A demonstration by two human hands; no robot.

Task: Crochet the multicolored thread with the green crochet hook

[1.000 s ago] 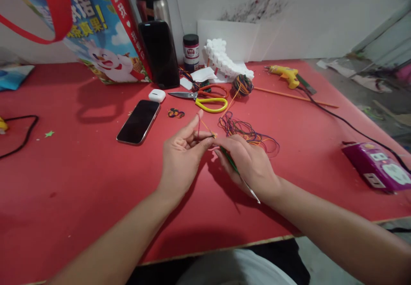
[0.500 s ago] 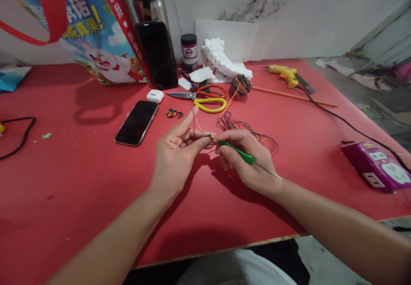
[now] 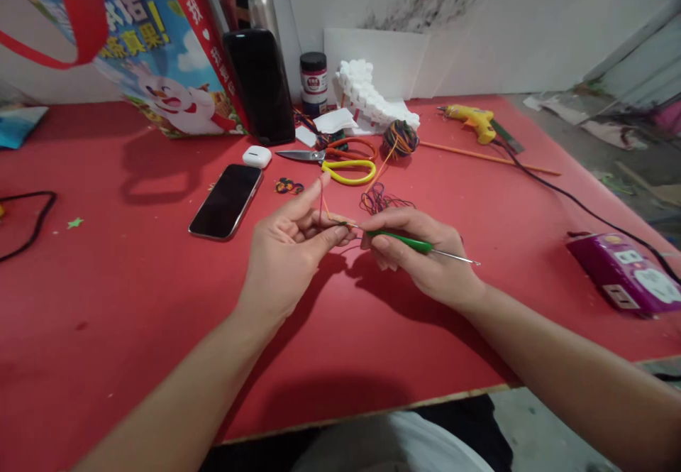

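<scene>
My right hand (image 3: 420, 248) grips a crochet hook (image 3: 407, 243) by its green handle; a bare metal end sticks out toward my wrist. Its other tip reaches a small dark piece of crochet (image 3: 345, 223) pinched between the thumb and fingers of my left hand (image 3: 292, 245). A strand of multicoloured yarn (image 3: 321, 206) runs up over my raised left index finger. Loose yarn (image 3: 380, 199) lies in a tangle behind my right hand, and a yarn ball (image 3: 400, 138) rests farther back. Scissors (image 3: 348, 171) with red and yellow handles lie just beyond my left fingertip.
Left of my hands are a phone (image 3: 226, 202), a white earbud case (image 3: 257, 157) and a small yarn piece (image 3: 289, 186). Behind stand an upright black phone (image 3: 259, 89), a jar (image 3: 313, 83) and a gift bag (image 3: 175, 89). A yellow glue gun (image 3: 471, 123) and purple power socket (image 3: 625, 273) lie right.
My right hand has shifted slightly right and the crochet hook has turned flatter, its rear end swinging up and outward. My left hand stays almost in place, still pinching the crochet piece.
</scene>
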